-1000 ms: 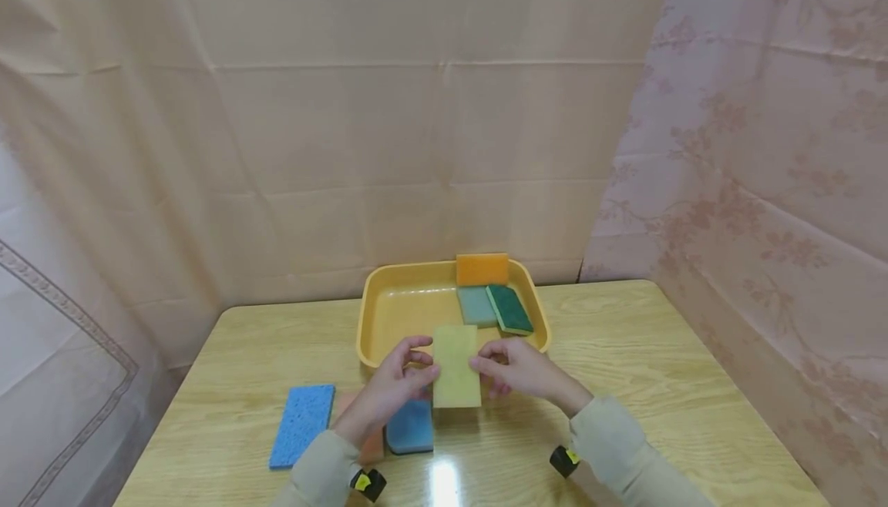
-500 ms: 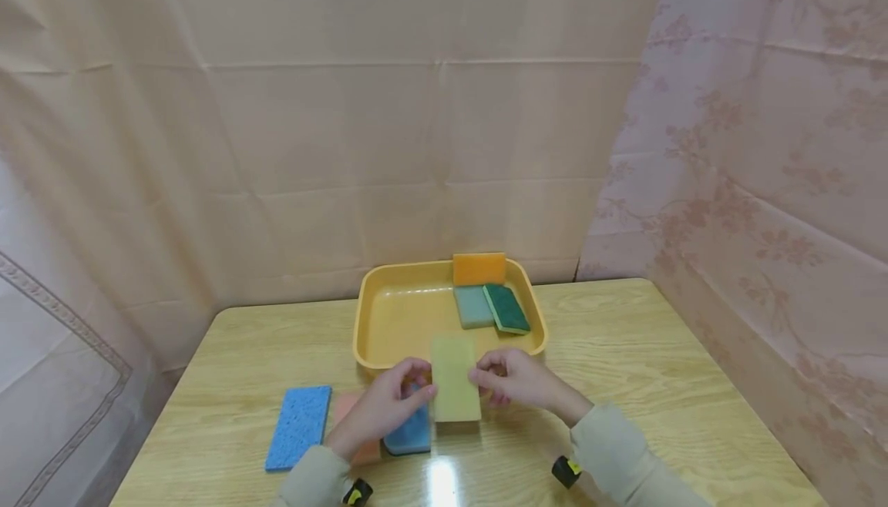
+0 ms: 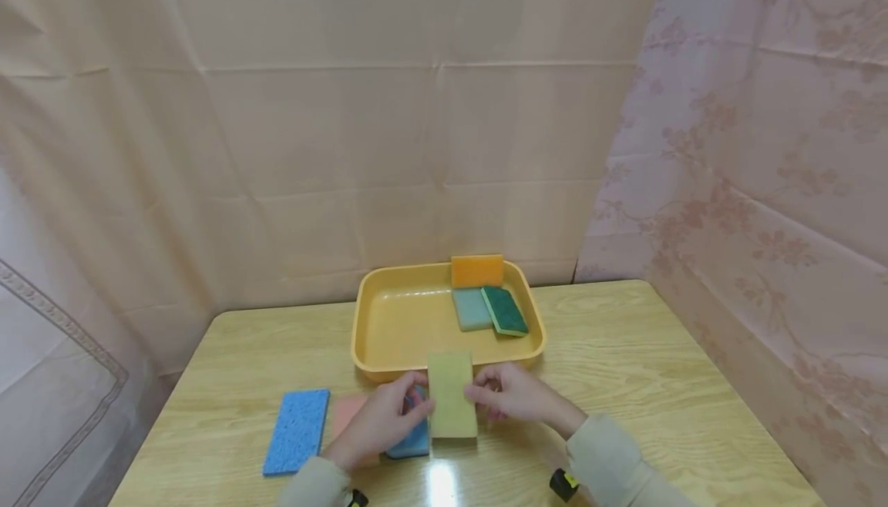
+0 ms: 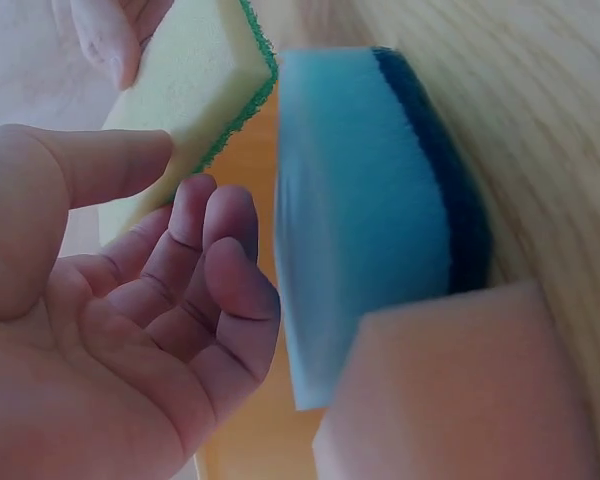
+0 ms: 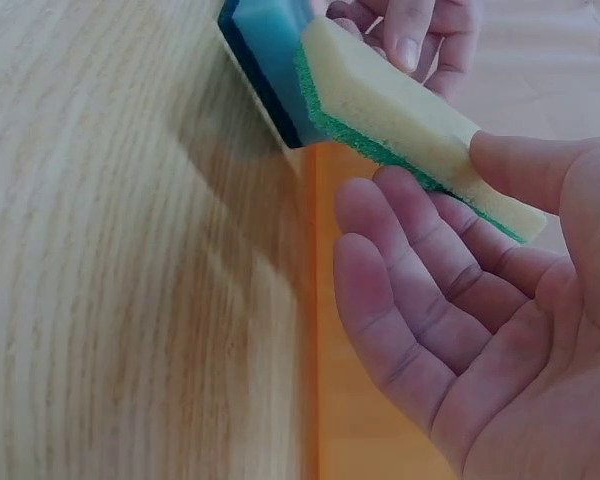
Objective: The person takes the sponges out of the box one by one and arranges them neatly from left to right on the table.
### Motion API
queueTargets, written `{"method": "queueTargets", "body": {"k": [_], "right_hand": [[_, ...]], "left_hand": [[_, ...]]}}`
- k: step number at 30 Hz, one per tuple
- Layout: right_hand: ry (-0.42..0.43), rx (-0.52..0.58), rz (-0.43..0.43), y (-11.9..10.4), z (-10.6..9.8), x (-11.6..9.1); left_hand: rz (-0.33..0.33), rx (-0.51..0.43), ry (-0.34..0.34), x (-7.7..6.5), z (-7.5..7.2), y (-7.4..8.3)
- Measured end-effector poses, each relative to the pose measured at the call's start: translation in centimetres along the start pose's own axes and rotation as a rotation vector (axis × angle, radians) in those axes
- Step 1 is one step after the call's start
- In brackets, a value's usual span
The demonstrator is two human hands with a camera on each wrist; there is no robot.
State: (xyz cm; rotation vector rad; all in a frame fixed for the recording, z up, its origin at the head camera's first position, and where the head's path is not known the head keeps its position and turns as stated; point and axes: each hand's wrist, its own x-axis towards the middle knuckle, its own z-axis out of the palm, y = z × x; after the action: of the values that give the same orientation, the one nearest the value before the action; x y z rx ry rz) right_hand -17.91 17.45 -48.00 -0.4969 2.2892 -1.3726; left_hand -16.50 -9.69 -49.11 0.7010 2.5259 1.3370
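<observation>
Both hands hold a yellow sponge (image 3: 452, 397) by its two long sides, above the table in front of the tray. Its underside is a green scouring layer, seen along the edge in both wrist views. My left hand (image 3: 381, 418) pinches the left side between thumb and fingers. On the right side, my right hand (image 3: 516, 395) pinches it likewise. Beneath the left hand lie a blue sponge with a dark base (image 4: 370, 190) and a pink sponge (image 4: 460, 390), both partly hidden in the head view.
A yellow tray (image 3: 368, 322) stands at the back of the wooden table (image 3: 624, 353). At its right end are an orange sponge (image 3: 477, 271), a pale blue-green sponge (image 3: 471, 310) and a green-topped sponge (image 3: 505, 311). A speckled blue sponge (image 3: 296, 431) lies at the left.
Both hands have drawn the yellow sponge back toward the body, away from the tray, keeping their grip on it. The other sponges stay where they were.
</observation>
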Motion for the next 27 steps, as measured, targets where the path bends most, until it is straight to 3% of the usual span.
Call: {"method": "queueTargets", "body": {"k": [13, 27], "right_hand": [[-0.01, -0.03, 0.018, 1.0, 0.8, 0.1], [-0.017, -0.019, -0.002, 1.2, 1.3, 0.0]], "left_hand": [[-0.032, 0.082, -0.028, 0.0, 0.7, -0.3], [0.043, 0.123, 0.016, -0.1, 1.4, -0.8]]}}
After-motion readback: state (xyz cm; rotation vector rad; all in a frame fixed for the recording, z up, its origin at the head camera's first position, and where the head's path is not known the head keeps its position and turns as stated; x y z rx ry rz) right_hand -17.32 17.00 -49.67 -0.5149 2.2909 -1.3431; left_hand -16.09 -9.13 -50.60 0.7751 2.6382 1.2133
